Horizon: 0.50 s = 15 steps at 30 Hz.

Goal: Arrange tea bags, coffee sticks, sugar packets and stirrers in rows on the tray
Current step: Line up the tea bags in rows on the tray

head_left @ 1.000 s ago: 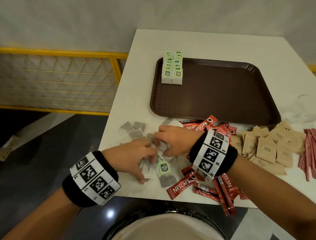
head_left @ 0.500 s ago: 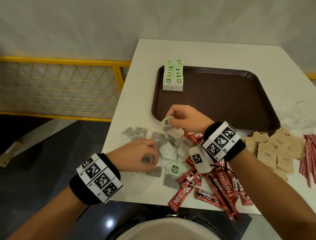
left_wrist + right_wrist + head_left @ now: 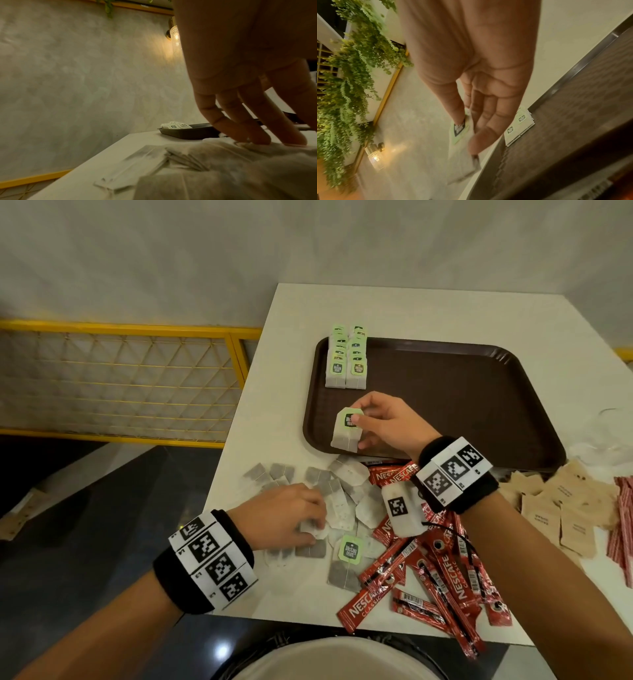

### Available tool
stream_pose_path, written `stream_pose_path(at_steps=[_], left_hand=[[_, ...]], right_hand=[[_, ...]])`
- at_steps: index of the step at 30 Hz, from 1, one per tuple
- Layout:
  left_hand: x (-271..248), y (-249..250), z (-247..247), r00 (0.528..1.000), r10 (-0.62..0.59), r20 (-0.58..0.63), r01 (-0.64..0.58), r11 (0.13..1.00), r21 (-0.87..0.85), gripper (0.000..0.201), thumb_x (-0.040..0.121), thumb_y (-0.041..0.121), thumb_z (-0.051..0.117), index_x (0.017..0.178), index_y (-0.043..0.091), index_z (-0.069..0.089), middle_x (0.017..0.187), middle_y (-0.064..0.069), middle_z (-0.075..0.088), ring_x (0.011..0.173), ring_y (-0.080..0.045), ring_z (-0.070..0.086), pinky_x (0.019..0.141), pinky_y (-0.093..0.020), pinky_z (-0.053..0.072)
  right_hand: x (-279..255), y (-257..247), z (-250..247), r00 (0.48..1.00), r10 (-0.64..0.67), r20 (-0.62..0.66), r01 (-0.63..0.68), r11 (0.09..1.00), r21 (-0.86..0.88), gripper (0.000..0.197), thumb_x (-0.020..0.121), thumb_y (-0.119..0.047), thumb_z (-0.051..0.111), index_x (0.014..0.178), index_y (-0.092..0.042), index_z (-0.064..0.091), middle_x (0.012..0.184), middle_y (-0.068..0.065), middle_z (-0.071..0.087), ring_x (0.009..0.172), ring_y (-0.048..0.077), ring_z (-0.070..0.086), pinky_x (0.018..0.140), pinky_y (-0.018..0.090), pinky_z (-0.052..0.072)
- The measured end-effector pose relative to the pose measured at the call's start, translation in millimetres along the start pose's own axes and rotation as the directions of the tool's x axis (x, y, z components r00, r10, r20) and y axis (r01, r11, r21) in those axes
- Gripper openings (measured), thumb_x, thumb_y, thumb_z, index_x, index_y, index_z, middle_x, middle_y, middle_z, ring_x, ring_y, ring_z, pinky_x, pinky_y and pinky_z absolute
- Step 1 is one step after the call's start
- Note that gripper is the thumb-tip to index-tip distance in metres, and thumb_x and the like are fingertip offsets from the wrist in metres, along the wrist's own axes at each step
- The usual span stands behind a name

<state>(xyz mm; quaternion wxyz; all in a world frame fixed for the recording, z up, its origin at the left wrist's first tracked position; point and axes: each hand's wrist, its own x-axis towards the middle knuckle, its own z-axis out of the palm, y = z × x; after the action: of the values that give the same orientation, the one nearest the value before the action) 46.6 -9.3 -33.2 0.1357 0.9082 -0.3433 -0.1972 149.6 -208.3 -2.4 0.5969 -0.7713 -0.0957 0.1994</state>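
Against grey wall, white table (image 3: pixel 394 313), brown tray (image 3: pixel 462 392).

left wrist: a black band (image 3: pixel 205 573) with white squares and black block patterns
right wrist: the same kind of black band (image 3: pixel 457 474), plus a thin black cord
arms: bare, no sleeves

White table (image 3: pixel 411 309) with tray (image 3: pixel 479 405), packets (image 3: pixel 568 518)

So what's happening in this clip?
A person is sorting drink supplies onto a brown tray. The right hand pinches one tea bag over the tray's near left corner, below two started tea-bag rows. The left hand rests on the loose tea bags. Coffee sticks and sugar packets wait on the table.
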Motion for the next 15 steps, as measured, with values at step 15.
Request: stream_pose_path(at_steps=[15], left_hand=[[17,-17,-83,0.885,-0.405,-0.230,0.141,0.703,-0.697,0.019,0.093,0.011,0.050,0.082,0.024,0.058,0.085,-0.001,0.069,0.077,-0.014,0.062,0.077,-0.032,0.055]], right_hand=[[18,-3,-23,0.997,-0.007,-0.082,0.011,0.998,0.054,0.013,0.081,-0.001,0.067,0.077,-0.013,0.064,0.101,0.004,0.067,0.087,0.011,0.061,0.077,0.019,0.049]])
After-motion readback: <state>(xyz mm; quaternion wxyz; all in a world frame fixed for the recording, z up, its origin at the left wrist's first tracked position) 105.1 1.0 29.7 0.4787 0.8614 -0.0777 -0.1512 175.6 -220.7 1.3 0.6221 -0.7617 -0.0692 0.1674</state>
